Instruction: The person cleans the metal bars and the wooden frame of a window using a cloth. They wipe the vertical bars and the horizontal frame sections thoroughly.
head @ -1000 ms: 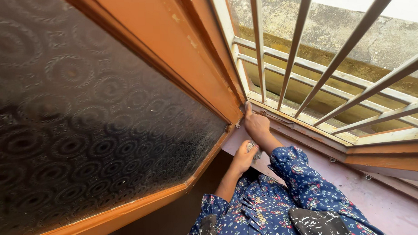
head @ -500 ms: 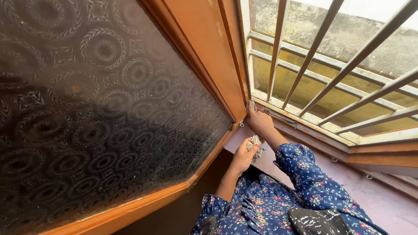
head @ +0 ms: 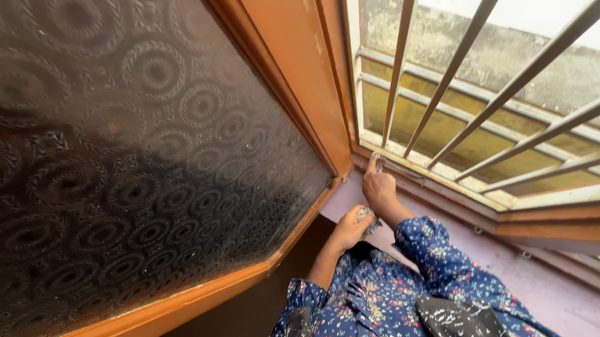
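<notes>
**Hands at the lower corner of an open window**

The right hand point(head: 380, 187) is seen pressed against the lower frame rail point(head: 441, 185), at the corner where the orange wooden sash point(head: 297, 74) meets the sill. Its forefinger is stretched up along the rail and the other fingers are curled; something small and grey seems to be pinched there, but what it is cannot be told. The left hand point(head: 353, 226) is held just below and beside it, over the pinkish sill point(head: 551, 287), with its fingers closed around a crumpled grey wad point(head: 370, 221), possibly a cloth or abrasive sheet.

A slip is judged possible: the forefinger is set in a narrow angle between sash and rail, and it could be nipped if the hinged sash were swung or knocked. The wad is loosely gripped and could be dropped into the dark gap below the sill edge.

The left of the view is filled by the patterned frosted glass pane point(head: 125, 154) of the sash. Reach beyond the rail is blocked by the slanted metal bars point(head: 463, 61), behind which a stained outer wall point(head: 520, 70) is seen. Blue flowered sleeves point(head: 444, 262) are worn on both arms.
</notes>
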